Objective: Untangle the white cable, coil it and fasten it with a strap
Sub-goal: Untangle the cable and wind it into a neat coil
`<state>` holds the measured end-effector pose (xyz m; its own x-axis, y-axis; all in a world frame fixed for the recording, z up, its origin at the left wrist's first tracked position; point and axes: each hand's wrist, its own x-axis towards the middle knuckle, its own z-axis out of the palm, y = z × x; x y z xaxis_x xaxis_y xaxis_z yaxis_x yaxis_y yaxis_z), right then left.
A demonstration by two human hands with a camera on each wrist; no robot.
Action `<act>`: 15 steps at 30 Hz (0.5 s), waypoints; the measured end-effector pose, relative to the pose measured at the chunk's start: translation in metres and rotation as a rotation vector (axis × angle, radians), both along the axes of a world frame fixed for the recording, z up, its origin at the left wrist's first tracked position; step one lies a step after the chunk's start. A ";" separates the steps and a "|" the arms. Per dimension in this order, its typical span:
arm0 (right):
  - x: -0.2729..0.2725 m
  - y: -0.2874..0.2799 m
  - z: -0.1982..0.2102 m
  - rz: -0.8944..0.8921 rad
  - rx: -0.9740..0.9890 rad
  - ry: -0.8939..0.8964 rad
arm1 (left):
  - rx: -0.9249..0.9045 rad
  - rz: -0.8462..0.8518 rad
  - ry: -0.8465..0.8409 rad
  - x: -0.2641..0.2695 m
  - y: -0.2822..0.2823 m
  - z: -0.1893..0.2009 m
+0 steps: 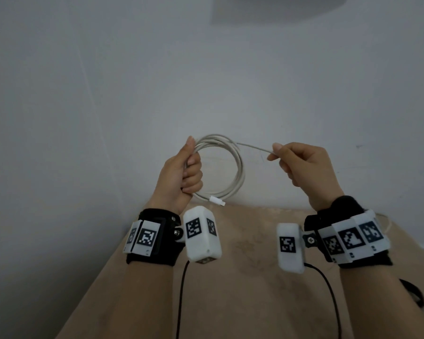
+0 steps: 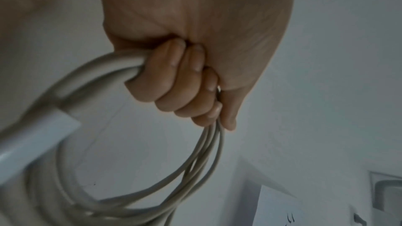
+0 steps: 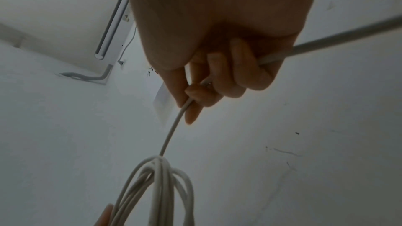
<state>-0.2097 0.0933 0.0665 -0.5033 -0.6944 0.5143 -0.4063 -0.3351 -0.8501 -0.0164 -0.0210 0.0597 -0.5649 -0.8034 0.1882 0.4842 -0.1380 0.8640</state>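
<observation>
While the left hand (image 1: 181, 172) holds its fingers curled tightly round one side of the thin white round charging cable (image 1: 233, 167), gathering several loops into a neat ring raised in front of a pale grey wall (image 1: 108, 81), the right hand (image 1: 301, 167) pinches the free run of that cable between thumb and forefinger, with the other fingers curled loosely over it. The cable's small white plug (image 1: 217, 200) hangs from the bottom of the ring, just beside the heel of the left hand. From the right hand the remaining length trails off to the side; how much is left cannot be told. Below the hands lies a beige patterned cloth (image 1: 242, 277). The step in hand appears to be coiling, with the untangling seemingly done. The next move probably calls for the right hand to sweep its strand round into one more loop and feed it under the left fingers, keeping even loop size. No strap is visible anywhere in these views
</observation>
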 end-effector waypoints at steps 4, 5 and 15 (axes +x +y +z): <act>-0.002 0.004 0.002 0.015 -0.017 -0.068 | 0.058 0.029 0.087 0.000 -0.002 0.001; -0.001 0.004 0.002 0.032 -0.007 -0.072 | 0.066 0.034 0.099 -0.001 -0.001 0.001; 0.012 -0.003 -0.002 0.282 0.138 -0.062 | 0.142 0.067 0.186 -0.011 0.005 0.001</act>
